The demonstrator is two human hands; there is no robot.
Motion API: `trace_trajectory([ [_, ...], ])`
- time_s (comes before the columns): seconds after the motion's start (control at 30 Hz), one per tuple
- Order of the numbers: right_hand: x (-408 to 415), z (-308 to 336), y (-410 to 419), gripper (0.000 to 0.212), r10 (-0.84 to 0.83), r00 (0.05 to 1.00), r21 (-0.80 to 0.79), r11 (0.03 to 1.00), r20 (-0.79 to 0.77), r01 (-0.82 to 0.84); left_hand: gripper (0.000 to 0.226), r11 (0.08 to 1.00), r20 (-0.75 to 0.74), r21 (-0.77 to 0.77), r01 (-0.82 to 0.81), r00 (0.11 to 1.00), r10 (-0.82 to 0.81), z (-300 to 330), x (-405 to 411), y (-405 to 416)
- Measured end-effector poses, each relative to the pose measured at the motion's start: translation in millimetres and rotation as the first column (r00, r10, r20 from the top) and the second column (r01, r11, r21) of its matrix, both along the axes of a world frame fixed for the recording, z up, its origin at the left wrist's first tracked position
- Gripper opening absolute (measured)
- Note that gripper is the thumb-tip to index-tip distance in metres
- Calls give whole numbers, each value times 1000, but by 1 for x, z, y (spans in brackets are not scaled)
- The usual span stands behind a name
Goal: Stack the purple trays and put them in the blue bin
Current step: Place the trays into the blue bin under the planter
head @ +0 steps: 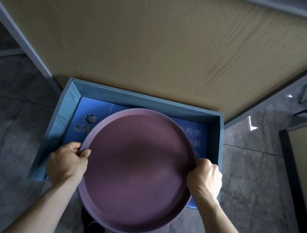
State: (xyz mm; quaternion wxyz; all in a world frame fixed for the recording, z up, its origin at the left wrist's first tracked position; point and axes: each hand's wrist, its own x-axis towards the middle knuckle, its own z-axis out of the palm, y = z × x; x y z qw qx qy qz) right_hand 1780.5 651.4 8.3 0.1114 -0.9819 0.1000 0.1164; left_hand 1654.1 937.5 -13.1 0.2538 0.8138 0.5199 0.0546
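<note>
A wooden table (159, 38) stands beyond the blue bin (218, 141) on the floor, and over the bin's near edge a round purple tray (137, 171) is gripped at its rim by the left hand (67, 163) and right hand (204, 181).

A round purple tray (137, 171) fills the centre of the view, held level over a blue bin (65, 108). The left hand (66, 161) clamps its rim at nine o'clock, the right hand (205, 178) at three o'clock. The bin's floor carries a blue printed sheet (94, 112). A wooden tabletop (159, 38) lies at twelve o'clock, above grey floor tiles (5, 125).
</note>
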Motion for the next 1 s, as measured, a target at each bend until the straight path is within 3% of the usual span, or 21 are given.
trace_trajectory([
  [0.2, -3, 1, -1, 15, -63, 998, 53, 997, 1, 63, 15, 1000, 18, -4, 29, 999, -29, 1, -3, 1],
  [0.43, -8, -2, -4, 21, -87, 995, 88, 993, 51, 82, 32, 998, 20, -58, 29, 999, -28, 1, -5, 7],
  [0.6, -2, -3, -7, 34, -128, 989, 144, 983, 78, 116, 25, 998, 41, -68, 10, 999, -7, -1, 0, 7],
  [1.0, -2, -13, -7, 40, -146, 988, 163, 977, 54, 136, 19, 1000, 33, -2, 1, 999, -1, -7, 1, 1],
])
